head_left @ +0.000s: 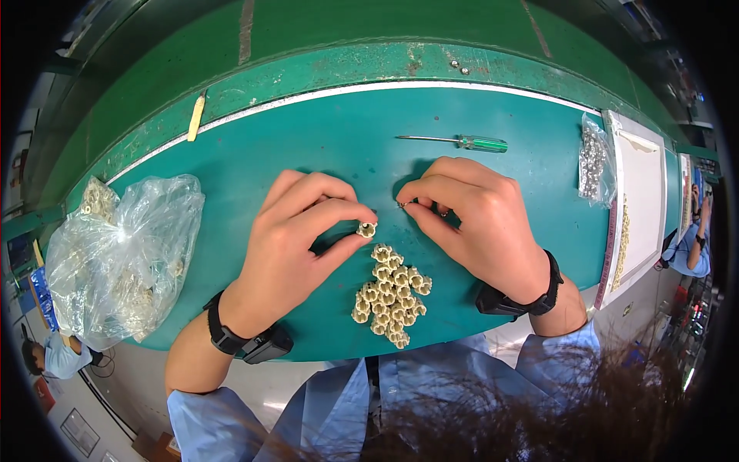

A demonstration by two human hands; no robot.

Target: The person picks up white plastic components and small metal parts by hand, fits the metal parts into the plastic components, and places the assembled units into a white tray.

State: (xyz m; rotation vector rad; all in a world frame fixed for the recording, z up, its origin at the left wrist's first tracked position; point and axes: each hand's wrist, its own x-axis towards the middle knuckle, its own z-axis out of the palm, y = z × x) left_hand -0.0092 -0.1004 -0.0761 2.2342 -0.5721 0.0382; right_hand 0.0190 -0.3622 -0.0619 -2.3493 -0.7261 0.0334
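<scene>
Between the thumb and forefinger of my left hand [304,219] is a small cream-coloured ring-shaped part [367,229] with a notched rim, its opening facing up. My right hand [473,215] is closed in a pinch to the right of it; a tiny shiny piece [402,205] shows at its fingertips, too small to name. The two hands are apart. Below and between them, a pile of similar cream ring-shaped parts [392,296] lies on the green mat [354,146].
A screwdriver [481,144] with a green handle lies beyond my right hand. At the right are a bag of small metal pieces [593,162] and a white tray [640,208] holding cream parts. Clear plastic bags [123,254] sit at the left. Two metal balls [464,71] rest on the back ledge.
</scene>
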